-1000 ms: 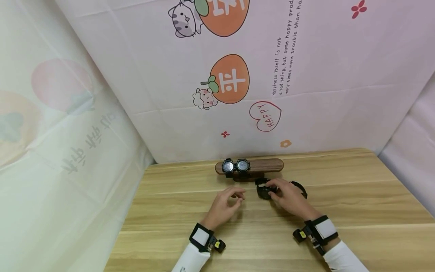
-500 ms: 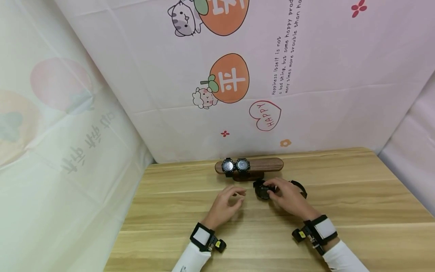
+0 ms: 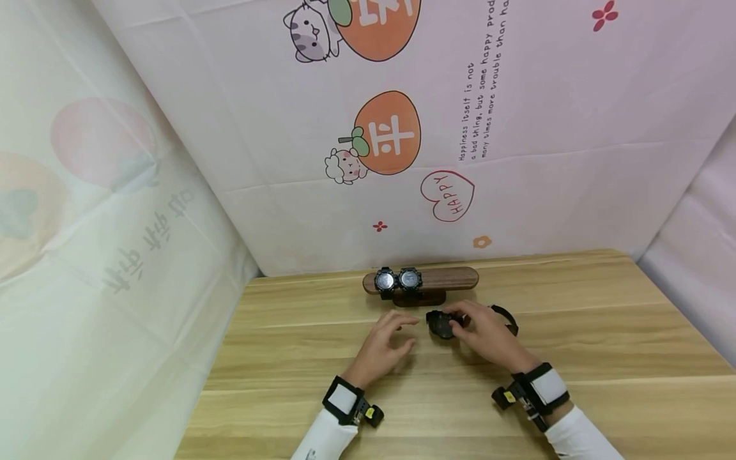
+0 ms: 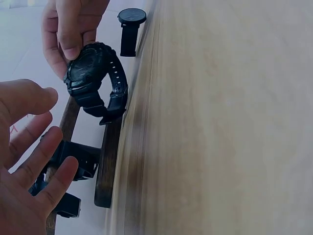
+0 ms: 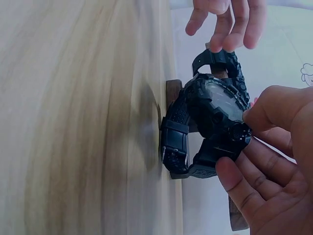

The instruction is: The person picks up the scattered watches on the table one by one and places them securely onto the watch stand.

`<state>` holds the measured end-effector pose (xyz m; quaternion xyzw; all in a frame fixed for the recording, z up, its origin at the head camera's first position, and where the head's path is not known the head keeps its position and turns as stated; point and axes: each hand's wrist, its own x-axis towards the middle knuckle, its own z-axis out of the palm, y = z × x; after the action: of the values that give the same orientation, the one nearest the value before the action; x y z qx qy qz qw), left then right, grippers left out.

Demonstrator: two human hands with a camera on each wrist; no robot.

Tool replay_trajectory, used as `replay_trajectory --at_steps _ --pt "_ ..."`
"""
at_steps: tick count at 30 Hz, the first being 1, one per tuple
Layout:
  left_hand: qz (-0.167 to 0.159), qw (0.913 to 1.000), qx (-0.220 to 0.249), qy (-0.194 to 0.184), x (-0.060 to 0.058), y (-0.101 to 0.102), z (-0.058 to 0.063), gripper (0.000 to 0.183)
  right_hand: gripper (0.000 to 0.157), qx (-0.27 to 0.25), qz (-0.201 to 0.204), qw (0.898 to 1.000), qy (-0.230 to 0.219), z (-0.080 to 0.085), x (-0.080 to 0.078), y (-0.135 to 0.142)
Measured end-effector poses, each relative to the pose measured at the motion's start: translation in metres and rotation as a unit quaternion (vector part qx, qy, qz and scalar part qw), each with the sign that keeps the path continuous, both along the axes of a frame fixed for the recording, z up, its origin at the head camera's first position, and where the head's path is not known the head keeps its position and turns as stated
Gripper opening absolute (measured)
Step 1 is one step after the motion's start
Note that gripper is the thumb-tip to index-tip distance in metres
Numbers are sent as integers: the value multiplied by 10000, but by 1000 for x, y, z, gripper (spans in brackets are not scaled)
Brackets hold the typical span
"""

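My right hand (image 3: 487, 333) pinches a black wristwatch (image 3: 440, 324) between thumb and fingers, just in front of a wooden watch stand (image 3: 451, 278). In the right wrist view this wristwatch (image 5: 215, 105) has its strap buckled into a loop, and the thumb lies at the dial's edge. My left hand (image 3: 379, 350) hovers a little to the left of it, holding nothing. The left wrist view shows the left fingers (image 4: 41, 156) spread apart, near the watch but not touching it. Two black watches (image 3: 398, 280) sit side by side on the left part of the stand.
Another black watch (image 3: 507, 319) lies on the table beyond my right hand, partly hidden by it. The wood-grain table (image 3: 276, 370) ends at a printed white cloth (image 3: 322, 217) close behind the stand.
The held watch has shifted slightly left and turned in my right hand. My left thumb and fingers have spread wider apart. The watches on the stand stay put.
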<state>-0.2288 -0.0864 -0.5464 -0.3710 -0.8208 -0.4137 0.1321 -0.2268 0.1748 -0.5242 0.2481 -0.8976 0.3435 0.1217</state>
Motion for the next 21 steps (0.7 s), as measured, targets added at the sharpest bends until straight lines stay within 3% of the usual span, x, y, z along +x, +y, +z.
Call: replay_trajectory --at_steps 8,21 --pt "45 9998 -120 -183 1 2 0 55 28 -146 138 9998 -21 2 2 -3" --pt "-33 9996 -249 -125 1 7 -1 68 25 -382 327 9986 -130 2 3 -9"
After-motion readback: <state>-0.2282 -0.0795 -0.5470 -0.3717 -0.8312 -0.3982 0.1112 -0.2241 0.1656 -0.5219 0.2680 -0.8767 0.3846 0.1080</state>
